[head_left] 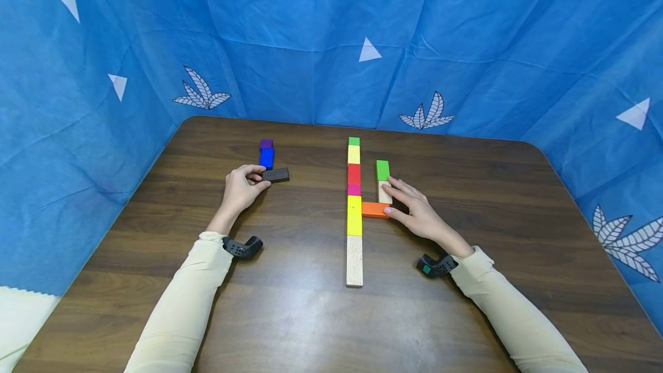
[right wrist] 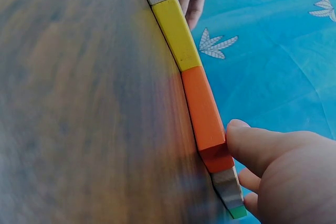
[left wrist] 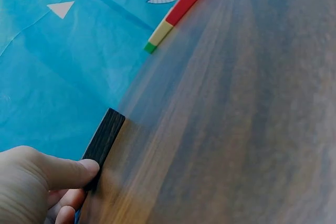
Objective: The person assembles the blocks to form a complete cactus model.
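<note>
My left hand [head_left: 242, 190] pinches a black block [head_left: 276, 175] at its left end, between thumb and fingers. Just beyond that block lie a blue block [head_left: 266, 158] and a purple block [head_left: 266, 143] end to end. On the other side, my right hand [head_left: 418, 214] has its thumb at the right end of an orange block [right wrist: 203, 109]. Its fingers extend beside a plain wooden block [head_left: 383, 194], which leads to a green block [head_left: 382, 170]. The orange block sits crosswise against a long yellow block [head_left: 354, 214].
A straight column of blocks runs down mid-table, from a small green block [head_left: 354, 141] through pale yellow, red [head_left: 354, 174], magenta and yellow to a plain wooden block [head_left: 354, 261] nearest me. A blue cloth [head_left: 290, 33] hangs behind the brown table [head_left: 305, 327].
</note>
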A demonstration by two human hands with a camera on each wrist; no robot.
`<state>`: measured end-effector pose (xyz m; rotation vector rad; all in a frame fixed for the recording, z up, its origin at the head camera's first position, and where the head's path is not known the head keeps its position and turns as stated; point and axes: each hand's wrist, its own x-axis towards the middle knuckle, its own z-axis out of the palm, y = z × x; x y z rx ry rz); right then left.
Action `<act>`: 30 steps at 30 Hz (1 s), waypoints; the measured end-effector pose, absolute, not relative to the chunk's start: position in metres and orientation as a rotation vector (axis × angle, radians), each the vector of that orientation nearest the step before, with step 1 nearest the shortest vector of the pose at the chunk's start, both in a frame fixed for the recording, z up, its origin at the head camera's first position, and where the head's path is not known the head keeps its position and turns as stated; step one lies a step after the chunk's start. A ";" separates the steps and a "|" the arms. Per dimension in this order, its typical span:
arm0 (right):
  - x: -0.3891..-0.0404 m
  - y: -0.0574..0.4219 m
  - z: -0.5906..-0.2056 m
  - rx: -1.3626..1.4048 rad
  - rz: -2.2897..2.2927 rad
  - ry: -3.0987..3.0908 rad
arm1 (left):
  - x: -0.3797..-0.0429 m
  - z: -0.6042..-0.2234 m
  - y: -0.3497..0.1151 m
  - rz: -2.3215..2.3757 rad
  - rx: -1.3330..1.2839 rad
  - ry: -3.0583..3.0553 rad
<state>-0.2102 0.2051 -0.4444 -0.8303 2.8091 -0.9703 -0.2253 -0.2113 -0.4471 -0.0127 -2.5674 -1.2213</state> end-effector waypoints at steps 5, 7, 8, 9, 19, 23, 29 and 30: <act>-0.211 0.205 -0.445 -0.821 -0.966 2.808 | -0.226 -0.445 -0.211 -1.210 0.023 -2.601; -0.211 0.205 -0.445 -0.822 -0.963 2.808 | -0.226 -0.444 -0.209 -1.212 0.026 -2.603; -0.211 0.205 -0.445 -0.823 -0.963 2.808 | -0.226 -0.444 -0.208 -1.216 0.024 -2.605; -0.211 0.205 -0.445 -0.824 -0.964 2.809 | -0.226 -0.443 -0.207 -1.222 0.020 -2.605; -0.211 0.205 -0.444 -0.833 -0.972 2.806 | -0.231 -0.435 -0.184 -1.272 -0.036 -2.607; -0.211 0.205 -0.444 -0.838 -0.977 2.803 | -0.238 -0.432 -0.169 -1.294 -0.081 -2.611; -0.211 0.205 -0.446 -0.835 -1.004 2.807 | -0.250 -0.427 -0.144 -1.301 -0.202 -2.595; -0.211 0.205 -0.446 -0.836 -1.004 2.809 | -0.252 -0.426 -0.140 -1.295 -0.218 -2.595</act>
